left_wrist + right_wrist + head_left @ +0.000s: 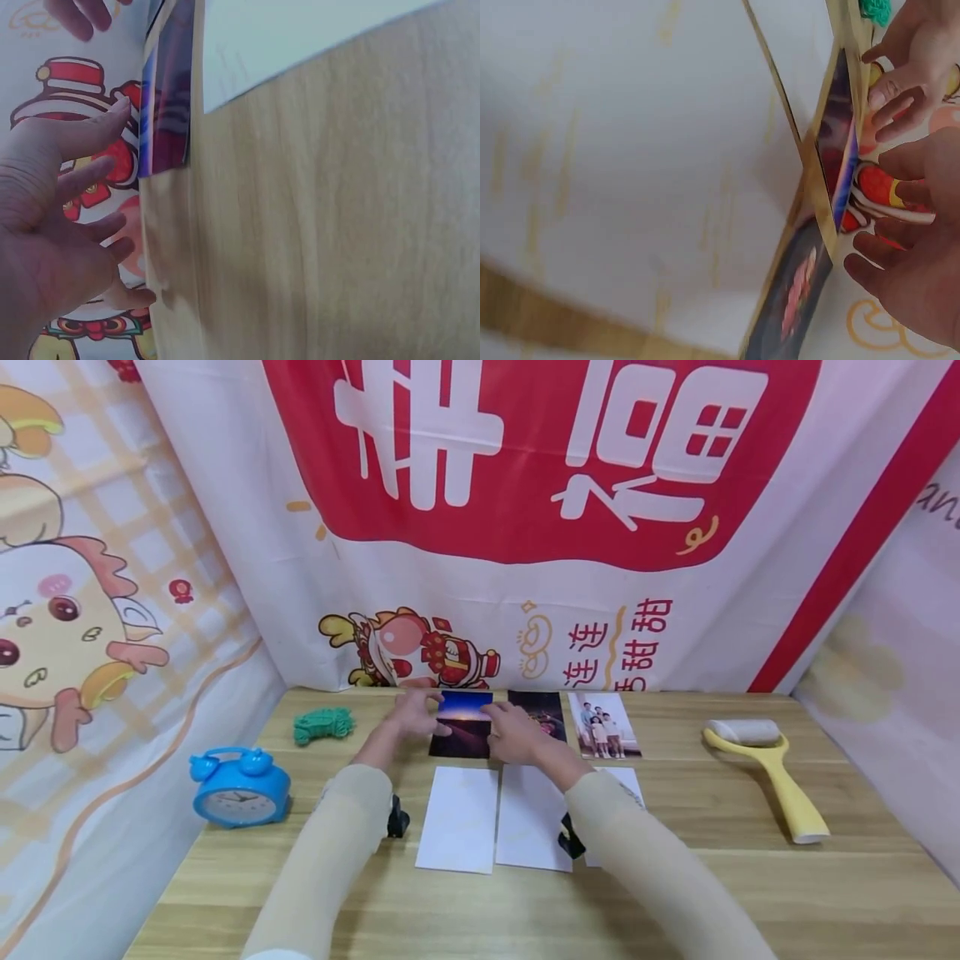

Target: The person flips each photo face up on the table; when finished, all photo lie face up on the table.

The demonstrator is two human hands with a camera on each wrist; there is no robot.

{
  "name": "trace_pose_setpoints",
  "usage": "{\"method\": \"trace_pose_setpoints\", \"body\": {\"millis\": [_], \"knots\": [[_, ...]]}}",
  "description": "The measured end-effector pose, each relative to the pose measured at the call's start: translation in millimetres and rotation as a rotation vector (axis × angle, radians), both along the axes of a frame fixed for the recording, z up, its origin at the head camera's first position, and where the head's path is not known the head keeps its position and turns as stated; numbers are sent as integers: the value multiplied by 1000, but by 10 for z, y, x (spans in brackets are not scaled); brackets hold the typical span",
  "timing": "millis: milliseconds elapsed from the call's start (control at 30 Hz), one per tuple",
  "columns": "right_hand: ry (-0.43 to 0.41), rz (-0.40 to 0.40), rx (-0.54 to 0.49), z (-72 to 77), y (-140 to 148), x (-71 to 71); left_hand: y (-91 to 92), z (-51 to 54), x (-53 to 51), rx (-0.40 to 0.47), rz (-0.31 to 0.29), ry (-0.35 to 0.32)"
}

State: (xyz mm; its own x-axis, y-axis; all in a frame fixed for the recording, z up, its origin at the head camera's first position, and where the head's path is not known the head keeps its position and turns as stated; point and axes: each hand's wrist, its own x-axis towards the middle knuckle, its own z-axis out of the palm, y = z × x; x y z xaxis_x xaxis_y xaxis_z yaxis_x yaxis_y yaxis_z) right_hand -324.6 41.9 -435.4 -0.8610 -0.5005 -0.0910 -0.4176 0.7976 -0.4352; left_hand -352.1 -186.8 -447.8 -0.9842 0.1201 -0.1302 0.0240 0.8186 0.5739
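A sunset-like photo (461, 739) with a blue top and dark lower half lies flat near the table's back edge, between both hands. To its left is my left hand (412, 714), fingers spread and loosely bent, holding nothing; in the left wrist view this hand (67, 225) appears apart from the photo (171, 94). My right hand (516, 732) hovers at the photo's right edge, partly hiding a dark picture (542, 706) beside it. In the right wrist view my right hand (922, 240) has relaxed, slightly bent fingers. Whether any fingertip touches the photo is unclear.
A family photo (603, 727) lies farther right. White sheets (457, 818) line up in front, one partly under my right forearm. A blue alarm clock (242, 789) and green cord bundle (322, 725) sit left; a yellow-handled roller (783, 777) lies right. Printed cloth (450, 585) hangs behind.
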Motion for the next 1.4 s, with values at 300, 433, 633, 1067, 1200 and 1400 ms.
{"method": "trace_pose_setpoints", "body": {"millis": [300,433,633,1067,1200,1400], "knots": [[55,-66,-37,142,719,109,594,175,101,-126,-174,104],[85,-76,-79,120,1036,206,1038,185,253,-207,-325,148],[105,-125,-104,-1,1445,399,1698,154,707,-334,-589,151],[-53,-270,-134,-146,1934,814,2080,39,1001,-533,-742,113],[-149,-345,-184,-106,2002,863,2146,-3,1025,-543,-756,128],[-380,-502,-284,44,2083,948,2242,-51,1056,-537,-764,138]]}}
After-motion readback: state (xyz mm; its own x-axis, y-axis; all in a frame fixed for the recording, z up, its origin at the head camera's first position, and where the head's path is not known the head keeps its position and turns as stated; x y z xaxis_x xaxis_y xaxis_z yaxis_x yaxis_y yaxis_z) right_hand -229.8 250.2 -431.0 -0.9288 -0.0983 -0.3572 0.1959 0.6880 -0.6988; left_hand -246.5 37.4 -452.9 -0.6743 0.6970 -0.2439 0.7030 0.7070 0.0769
